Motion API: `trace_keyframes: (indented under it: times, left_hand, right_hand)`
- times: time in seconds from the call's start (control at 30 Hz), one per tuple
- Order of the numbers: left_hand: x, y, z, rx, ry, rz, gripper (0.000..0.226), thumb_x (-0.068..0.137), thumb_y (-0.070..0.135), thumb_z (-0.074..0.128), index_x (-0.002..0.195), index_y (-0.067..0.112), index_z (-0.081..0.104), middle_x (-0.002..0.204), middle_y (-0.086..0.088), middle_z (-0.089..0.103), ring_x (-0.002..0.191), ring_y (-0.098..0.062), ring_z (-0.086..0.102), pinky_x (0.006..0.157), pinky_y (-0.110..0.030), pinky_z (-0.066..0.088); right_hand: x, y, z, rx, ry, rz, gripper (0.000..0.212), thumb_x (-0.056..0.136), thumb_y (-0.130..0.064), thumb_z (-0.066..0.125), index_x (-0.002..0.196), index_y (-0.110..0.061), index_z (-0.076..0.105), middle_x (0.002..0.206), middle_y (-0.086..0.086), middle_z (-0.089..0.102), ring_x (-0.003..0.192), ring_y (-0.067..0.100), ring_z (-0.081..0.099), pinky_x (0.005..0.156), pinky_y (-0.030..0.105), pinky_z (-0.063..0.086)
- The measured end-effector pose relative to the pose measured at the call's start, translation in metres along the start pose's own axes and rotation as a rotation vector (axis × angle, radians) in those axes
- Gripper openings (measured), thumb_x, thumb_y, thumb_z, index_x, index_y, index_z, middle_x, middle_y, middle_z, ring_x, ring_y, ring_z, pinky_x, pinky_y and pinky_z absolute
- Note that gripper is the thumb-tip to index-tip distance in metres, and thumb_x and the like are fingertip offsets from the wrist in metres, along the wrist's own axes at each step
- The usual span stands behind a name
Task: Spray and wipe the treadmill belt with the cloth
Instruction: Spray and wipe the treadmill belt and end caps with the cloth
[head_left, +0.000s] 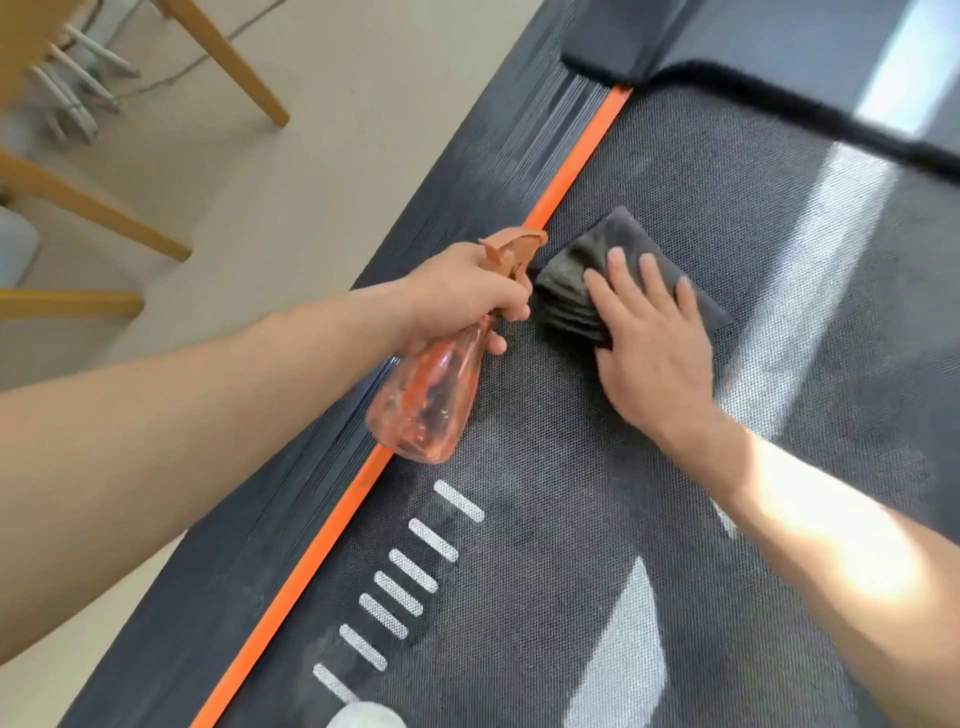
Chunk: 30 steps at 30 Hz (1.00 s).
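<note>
Grey folded cloth (582, 270) sits under the right hand (649, 353), fingers straight and slightly spread, pressing it flat on the treadmill belt (571, 571) near the belt's left edge. Left hand (462, 291) is curled round the neck of a see-through orange spray bottle (431, 400), nozzle just beside the cloth, bottle body hanging tilted over the orange strip (322, 545). A finger seems to be on the trigger, hard to tell. Belt is dark and mesh-textured, with a row of white dashes (415, 571) lower down and light patches at right. Ribbed dark side rail (208, 597) lies outside the strip. Beige floor (311, 156) and wooden chair legs (223, 57) far left.
</note>
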<state>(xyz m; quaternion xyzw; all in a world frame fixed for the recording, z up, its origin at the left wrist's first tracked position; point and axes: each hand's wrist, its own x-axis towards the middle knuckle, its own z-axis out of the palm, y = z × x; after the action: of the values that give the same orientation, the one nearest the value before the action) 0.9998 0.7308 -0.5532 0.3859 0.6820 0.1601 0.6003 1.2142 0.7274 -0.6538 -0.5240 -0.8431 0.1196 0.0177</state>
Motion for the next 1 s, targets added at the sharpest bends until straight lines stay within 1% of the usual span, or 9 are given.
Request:
trace_keyframes:
  times: [0.1,0.2,0.3,0.4,0.5,0.7,0.8,0.93,1.0]
  left_hand:
    - [-0.017,-0.016,0.001,-0.014,-0.006,-0.012,0.046,0.067,0.008,0.065,0.112,0.0,0.065,0.098,-0.014,0.062,0.068,-0.023,0.06,0.052,-0.025,0.054]
    - [-0.037,-0.026,0.0,0.026,-0.01,-0.018,0.055,0.062,0.014,0.063,0.116,0.0,0.064,0.098,-0.014,0.064,0.072,-0.027,0.062,0.058,-0.03,0.056]
    - [-0.06,-0.028,0.001,0.096,-0.029,-0.035,0.066,0.059,0.021,0.066,0.123,0.006,0.066,0.1,-0.009,0.068,0.078,-0.037,0.069,0.066,-0.037,0.059]
    - [-0.083,-0.032,0.003,0.184,-0.06,-0.057,0.078,0.056,0.027,0.065,0.134,0.019,0.065,0.102,-0.005,0.07,0.094,-0.043,0.074,0.074,-0.048,0.065]
    - [-0.098,-0.044,0.004,0.177,-0.049,-0.087,0.08,0.054,0.028,0.065,0.133,0.018,0.064,0.109,-0.013,0.071,0.091,-0.043,0.075,0.081,-0.064,0.062]
    - [-0.11,-0.063,0.005,0.12,-0.051,-0.157,0.072,0.061,0.021,0.063,0.132,0.014,0.063,0.099,-0.007,0.067,0.074,-0.029,0.069,0.085,-0.061,0.06]
    - [-0.11,-0.064,0.008,0.098,-0.017,-0.14,0.053,0.066,0.017,0.064,0.119,0.021,0.065,0.099,-0.005,0.067,0.074,-0.027,0.07,0.083,-0.053,0.062]
    - [-0.102,-0.062,0.01,0.134,0.034,-0.13,0.008,0.085,0.008,0.065,0.089,0.015,0.067,0.087,-0.001,0.067,0.055,-0.018,0.07,0.076,-0.037,0.057]
    - [-0.098,-0.06,0.009,0.145,0.055,-0.134,0.009,0.084,0.008,0.065,0.081,0.016,0.064,0.083,0.001,0.066,0.055,-0.017,0.071,0.071,-0.033,0.055]
  right_hand:
    - [-0.058,-0.028,0.015,-0.051,-0.071,-0.268,0.075,0.076,-0.029,0.046,0.151,-0.02,0.047,0.164,0.005,0.036,0.15,0.032,0.033,0.119,0.054,0.021]
    - [-0.108,-0.048,0.02,-0.099,-0.22,-0.521,0.077,0.078,-0.031,0.037,0.154,-0.024,0.044,0.165,0.001,0.032,0.152,0.029,0.031,0.121,0.052,0.018]
    - [-0.116,-0.05,0.015,-0.128,-0.284,-0.606,0.071,0.083,-0.028,0.031,0.152,-0.026,0.046,0.163,-0.001,0.037,0.149,0.029,0.036,0.121,0.054,0.026]
    - [-0.1,-0.046,0.001,-0.147,-0.281,-0.605,0.062,0.086,-0.023,0.04,0.147,-0.026,0.053,0.159,-0.003,0.043,0.145,0.027,0.043,0.113,0.058,0.037]
    - [-0.098,-0.041,-0.005,-0.133,-0.283,-0.472,0.064,0.083,-0.017,0.051,0.147,-0.028,0.053,0.161,-0.005,0.04,0.147,0.026,0.041,0.112,0.061,0.038]
    - [-0.139,-0.05,-0.007,0.059,-0.119,0.35,0.08,0.078,-0.001,0.062,0.154,-0.022,0.043,0.166,0.001,0.03,0.152,0.034,0.028,0.115,0.064,0.029]
    - [-0.164,-0.067,-0.003,0.036,-0.156,0.422,0.086,0.075,-0.003,0.065,0.156,-0.019,0.039,0.168,0.004,0.026,0.152,0.036,0.025,0.115,0.066,0.028]
    - [-0.172,-0.086,0.004,0.072,-0.178,0.484,0.085,0.076,-0.005,0.065,0.156,-0.019,0.038,0.168,0.003,0.024,0.153,0.037,0.023,0.116,0.067,0.026]
    - [-0.17,-0.088,0.004,0.098,-0.17,0.5,0.084,0.077,-0.004,0.063,0.156,-0.02,0.038,0.169,0.002,0.023,0.154,0.036,0.022,0.116,0.068,0.025]
